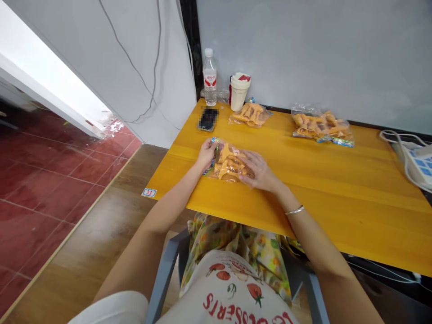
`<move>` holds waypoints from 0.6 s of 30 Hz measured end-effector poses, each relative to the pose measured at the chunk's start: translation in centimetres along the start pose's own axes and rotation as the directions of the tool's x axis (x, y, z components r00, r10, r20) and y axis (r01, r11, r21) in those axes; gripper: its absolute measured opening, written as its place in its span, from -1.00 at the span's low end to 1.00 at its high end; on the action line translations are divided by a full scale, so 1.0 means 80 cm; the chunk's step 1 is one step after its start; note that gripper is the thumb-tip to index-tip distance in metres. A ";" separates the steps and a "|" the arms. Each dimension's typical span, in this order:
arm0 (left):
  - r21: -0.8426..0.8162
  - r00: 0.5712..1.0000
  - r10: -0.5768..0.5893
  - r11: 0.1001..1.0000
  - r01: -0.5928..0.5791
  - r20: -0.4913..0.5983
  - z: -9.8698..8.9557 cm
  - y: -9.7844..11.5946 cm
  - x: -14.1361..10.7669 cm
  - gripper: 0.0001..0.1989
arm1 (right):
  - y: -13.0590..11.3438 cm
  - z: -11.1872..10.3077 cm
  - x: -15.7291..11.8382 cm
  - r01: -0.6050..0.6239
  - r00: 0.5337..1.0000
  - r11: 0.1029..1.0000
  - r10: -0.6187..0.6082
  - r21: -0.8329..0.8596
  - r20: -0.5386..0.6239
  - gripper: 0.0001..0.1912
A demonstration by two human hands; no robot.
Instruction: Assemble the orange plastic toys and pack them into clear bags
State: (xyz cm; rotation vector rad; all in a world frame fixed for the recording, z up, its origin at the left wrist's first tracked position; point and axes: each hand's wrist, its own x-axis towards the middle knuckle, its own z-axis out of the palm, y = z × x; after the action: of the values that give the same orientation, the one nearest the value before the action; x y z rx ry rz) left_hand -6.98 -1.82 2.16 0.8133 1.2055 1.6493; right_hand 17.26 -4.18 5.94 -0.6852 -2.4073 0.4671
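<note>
Left hand (pixel 205 154) has its fingers pinched together on the printed end of a clear plastic bag of orange pieces (pixel 229 164). Right hand (pixel 259 170) lies flat on the bag, fingers together, not gripping. Bag sits mid-front on the yellow counter (pixel 337 193). Farther back: two more orange-filled bags (pixel 250 114) (pixel 320 126), blurred phone (pixel 208 119), white cup (pixel 239 92), water bottle (pixel 209 77).
</note>
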 end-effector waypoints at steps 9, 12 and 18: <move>-0.062 0.998 -0.055 0.997 0.055 0.004 -0.003 0.000 0.003 -0.83 | 0.012 -0.004 -0.007 -0.058 0.998 0.994 0.054 0.097 0.045 -0.45; -0.059 0.999 -0.049 0.997 0.049 -0.003 -0.003 0.000 0.004 -0.82 | 0.013 -0.006 -0.010 -0.017 0.994 0.999 0.013 0.035 0.110 -0.38; -0.081 0.988 -0.144 0.986 0.148 0.060 -0.001 0.006 0.002 -0.80 | 0.010 0.000 -0.008 0.050 0.993 0.990 -0.035 -0.132 0.112 -0.33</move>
State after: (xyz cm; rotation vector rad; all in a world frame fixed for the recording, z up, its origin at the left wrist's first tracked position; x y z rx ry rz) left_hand -7.28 -1.74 2.56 0.6954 1.1223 1.5392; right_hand 17.99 -3.91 5.28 -0.6806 -2.5697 0.3344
